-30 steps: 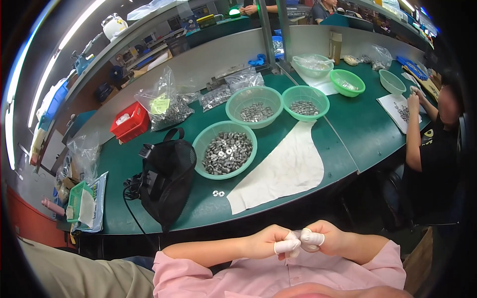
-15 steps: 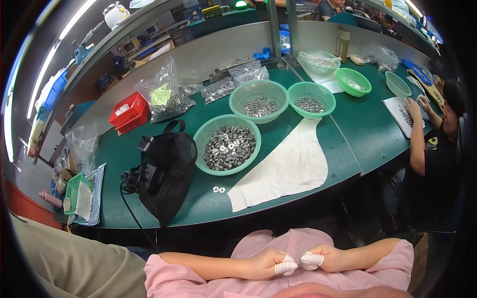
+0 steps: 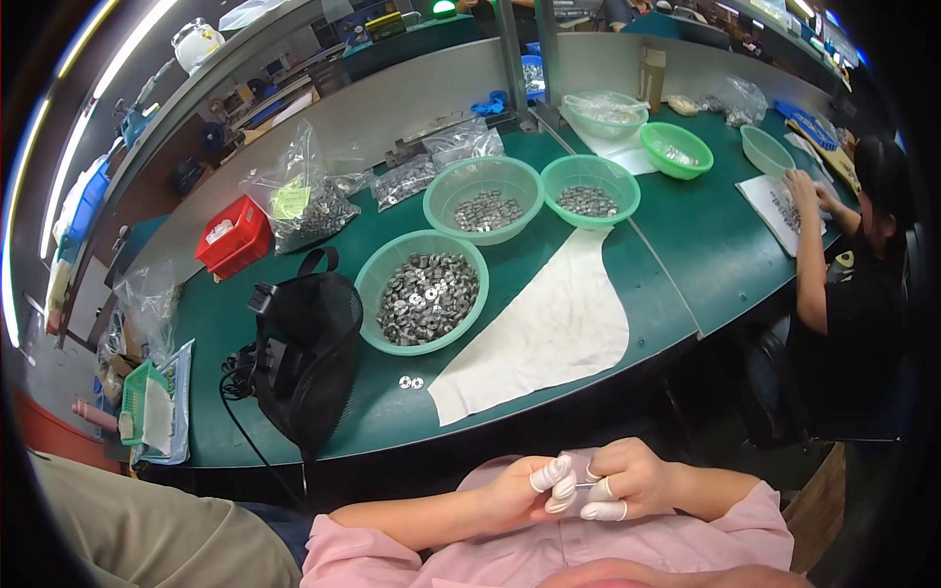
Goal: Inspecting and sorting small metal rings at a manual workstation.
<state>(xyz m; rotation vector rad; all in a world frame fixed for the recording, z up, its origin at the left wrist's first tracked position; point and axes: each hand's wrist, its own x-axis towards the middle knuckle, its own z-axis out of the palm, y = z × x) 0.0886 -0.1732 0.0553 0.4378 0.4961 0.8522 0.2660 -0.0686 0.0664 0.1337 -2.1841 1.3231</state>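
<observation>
Close to my body, in front of the pink shirt, my left hand (image 3: 529, 490) and my right hand (image 3: 635, 478) meet with white covers on the fingertips. A small, thin metal piece (image 3: 585, 484) shows between them, pinched by the left fingers and touched by the right ones. Its exact kind is too small to make out. On the table beyond lie two small metal rings (image 3: 411, 383), beside a green bowl (image 3: 370, 323) heaped with metal rings. A white cloth (image 3: 549, 338) is spread to the right of them.
Two more green bowls (image 3: 436, 211) of metal parts stand farther back on the green table (image 3: 676, 235). A black mesh bag (image 3: 312, 363) with a cable is at left, near a red bin (image 3: 235, 235) and clear bags of parts (image 3: 309, 211). A co-worker (image 3: 853, 274) sits at right.
My right hand has turned and its fingers have opened out somewhat around the small metal piece. Both hands have risen slightly. The whole view has shifted a little.
</observation>
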